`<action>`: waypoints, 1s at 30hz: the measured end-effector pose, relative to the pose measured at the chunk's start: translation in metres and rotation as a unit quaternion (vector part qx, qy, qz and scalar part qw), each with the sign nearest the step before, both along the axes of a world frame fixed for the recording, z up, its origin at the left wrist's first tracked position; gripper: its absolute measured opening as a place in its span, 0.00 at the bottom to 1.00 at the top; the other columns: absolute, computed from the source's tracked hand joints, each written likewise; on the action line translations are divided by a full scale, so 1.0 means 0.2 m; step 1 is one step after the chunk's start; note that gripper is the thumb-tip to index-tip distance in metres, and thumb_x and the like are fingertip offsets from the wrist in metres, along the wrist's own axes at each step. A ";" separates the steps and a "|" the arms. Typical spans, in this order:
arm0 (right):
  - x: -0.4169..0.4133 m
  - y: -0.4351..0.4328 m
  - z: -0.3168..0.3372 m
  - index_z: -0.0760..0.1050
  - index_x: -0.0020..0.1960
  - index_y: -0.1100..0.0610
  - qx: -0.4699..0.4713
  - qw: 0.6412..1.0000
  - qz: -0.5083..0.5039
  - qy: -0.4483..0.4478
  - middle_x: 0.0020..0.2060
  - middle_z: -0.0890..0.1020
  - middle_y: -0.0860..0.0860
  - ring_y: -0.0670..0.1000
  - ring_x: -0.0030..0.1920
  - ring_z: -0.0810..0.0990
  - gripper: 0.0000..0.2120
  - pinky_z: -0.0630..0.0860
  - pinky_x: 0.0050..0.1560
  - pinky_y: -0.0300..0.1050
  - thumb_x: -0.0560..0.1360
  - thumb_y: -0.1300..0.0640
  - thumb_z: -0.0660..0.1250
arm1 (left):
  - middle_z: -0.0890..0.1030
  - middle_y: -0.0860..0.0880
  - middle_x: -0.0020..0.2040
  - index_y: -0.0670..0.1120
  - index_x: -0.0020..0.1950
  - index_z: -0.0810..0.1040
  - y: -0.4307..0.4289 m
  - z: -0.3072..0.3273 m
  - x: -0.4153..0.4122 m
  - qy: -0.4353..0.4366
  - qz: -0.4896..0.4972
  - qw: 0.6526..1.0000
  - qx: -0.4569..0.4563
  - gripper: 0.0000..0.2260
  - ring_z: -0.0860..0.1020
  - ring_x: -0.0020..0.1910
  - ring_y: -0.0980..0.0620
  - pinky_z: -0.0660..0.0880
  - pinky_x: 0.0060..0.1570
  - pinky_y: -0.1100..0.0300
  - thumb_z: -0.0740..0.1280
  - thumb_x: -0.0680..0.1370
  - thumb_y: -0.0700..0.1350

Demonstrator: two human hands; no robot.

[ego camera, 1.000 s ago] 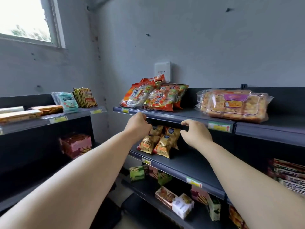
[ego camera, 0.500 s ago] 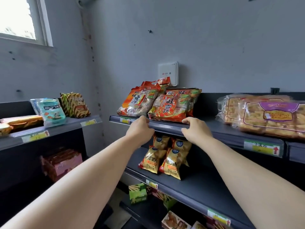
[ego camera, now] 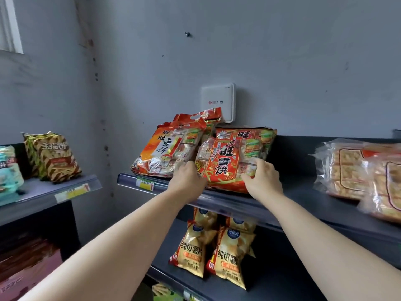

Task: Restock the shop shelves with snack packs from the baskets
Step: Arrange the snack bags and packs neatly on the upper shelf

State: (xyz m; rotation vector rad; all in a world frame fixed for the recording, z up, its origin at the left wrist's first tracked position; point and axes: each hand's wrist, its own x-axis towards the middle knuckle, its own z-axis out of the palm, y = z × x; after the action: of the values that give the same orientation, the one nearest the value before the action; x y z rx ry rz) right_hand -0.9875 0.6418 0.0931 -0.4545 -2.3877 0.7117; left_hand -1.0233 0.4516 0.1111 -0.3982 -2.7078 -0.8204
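Head view. Top shelf (ego camera: 301,187) running from left of centre out past the right edge, with a yellow-green price label (ego camera: 145,184) on its front rail near the left end. Bare dark shelf between the red packs and the clear-wrapped cake packs (ego camera: 355,170) at the right. Open air in front of the rail, grey wall close behind. On that wall, just behind the red packs, a white box (ego camera: 218,102), its lower corner covered by a pack's top seal.

On the top shelf, three red rice-cracker packs in a cluster: left red pack (ego camera: 165,153) propped at a tilt, rear red pack (ego camera: 249,135) lying behind, front red pack (ego camera: 225,168) tilted up against both, its bottom edge near the shelf's front. On the lower shelf (ego camera: 282,279), yellow crisp bags (ego camera: 230,257) standing upright in two short rows, bare shelf to their right. Further down, a green pack (ego camera: 162,294) only partly in view. On the separate left shelf (ego camera: 43,192), a striped brown pack (ego camera: 54,157) upright, just beside a teal pack (ego camera: 8,170) cut by the frame's edge. Blurred pink boxes (ego camera: 28,268) beneath.

Left grip (ego camera: 187,181) clasped on the front red pack's lower left corner, fingers curled. Right grip (ego camera: 262,181) clasped on its lower right side, fingers curled over the edge. Both forearms stretched out over the rail. Cannot tell whether the pack's bottom rests on the shelf or hangs just clear of it.
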 end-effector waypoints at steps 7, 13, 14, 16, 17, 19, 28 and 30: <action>-0.20 -0.07 -0.05 0.61 0.72 0.53 -0.016 0.998 -0.047 0.027 0.69 0.66 0.56 0.58 0.65 0.70 0.27 0.74 0.60 0.58 0.77 0.46 0.64 | 0.69 0.44 0.71 0.43 0.72 0.64 0.02 -0.01 -0.39 0.006 -0.054 0.997 0.046 0.27 0.66 0.71 0.43 0.69 0.67 0.45 0.66 0.79 0.55; -0.24 -0.12 -0.09 0.58 0.73 0.53 -0.005 0.993 -0.105 0.057 0.68 0.67 0.56 0.57 0.63 0.73 0.31 0.76 0.59 0.58 0.76 0.42 0.63 | 0.74 0.46 0.65 0.43 0.72 0.64 -0.02 -0.04 -0.62 -0.054 -0.127 0.987 0.085 0.28 0.75 0.57 0.48 0.76 0.55 0.51 0.67 0.78 0.57; -0.23 -0.12 -0.10 0.57 0.74 0.53 -0.009 0.992 -0.115 0.053 0.68 0.68 0.56 0.56 0.62 0.74 0.32 0.76 0.59 0.57 0.76 0.40 0.63 | 0.75 0.47 0.60 0.42 0.72 0.64 -0.03 -0.06 -0.63 -0.070 -0.139 0.983 0.093 0.29 0.76 0.52 0.50 0.76 0.50 0.53 0.66 0.78 0.57; -0.21 -0.14 -0.10 0.55 0.75 0.53 -0.029 0.989 -0.138 0.038 0.67 0.70 0.55 0.57 0.61 0.75 0.37 0.75 0.59 0.54 0.75 0.36 0.62 | 0.73 0.50 0.52 0.42 0.71 0.65 -0.05 -0.09 -0.65 -0.076 -0.155 0.980 0.100 0.30 0.76 0.49 0.51 0.76 0.47 0.55 0.66 0.78 0.60; -0.21 -0.15 -0.10 0.53 0.76 0.54 -0.039 0.988 -0.150 0.026 0.66 0.71 0.55 0.57 0.61 0.75 0.39 0.75 0.58 0.53 0.74 0.35 0.62 | 0.71 0.50 0.52 0.42 0.72 0.64 -0.06 -0.10 -0.66 -0.075 -0.159 0.979 0.099 0.32 0.75 0.49 0.51 0.76 0.47 0.55 0.66 0.77 0.62; -0.20 -0.16 -0.10 0.50 0.78 0.55 -0.052 0.985 -0.162 -0.001 0.66 0.73 0.53 0.57 0.61 0.76 0.41 0.74 0.56 0.52 0.75 0.34 0.61 | 0.74 0.49 0.56 0.43 0.73 0.62 -0.06 -0.12 -0.67 -0.083 -0.174 0.976 0.100 0.37 0.76 0.52 0.50 0.76 0.49 0.54 0.68 0.75 0.64; -0.24 -0.11 -0.06 0.46 0.78 0.46 -0.090 0.987 -0.126 0.053 0.64 0.77 0.49 0.53 0.57 0.79 0.42 0.77 0.53 0.50 0.74 0.47 0.70 | 0.78 0.50 0.65 0.53 0.79 0.51 0.01 -0.08 -0.75 -0.030 -0.227 0.960 0.162 0.40 0.78 0.56 0.50 0.77 0.53 0.55 0.72 0.75 0.42; -0.28 -0.09 -0.08 0.42 0.78 0.47 -0.102 0.985 -0.138 -0.014 0.64 0.76 0.49 0.53 0.57 0.78 0.46 0.77 0.57 0.53 0.72 0.46 0.70 | 0.77 0.48 0.66 0.52 0.80 0.49 0.06 -0.08 -0.77 -0.057 -0.237 0.963 0.115 0.41 0.77 0.60 0.48 0.75 0.53 0.56 0.72 0.75 0.42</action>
State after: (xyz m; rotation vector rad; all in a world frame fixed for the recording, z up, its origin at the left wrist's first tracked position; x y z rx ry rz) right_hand -1.0434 0.6239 0.0779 -0.8670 -2.2252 0.8281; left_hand -1.1782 0.4642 0.0954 -0.9921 -2.6067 -1.3043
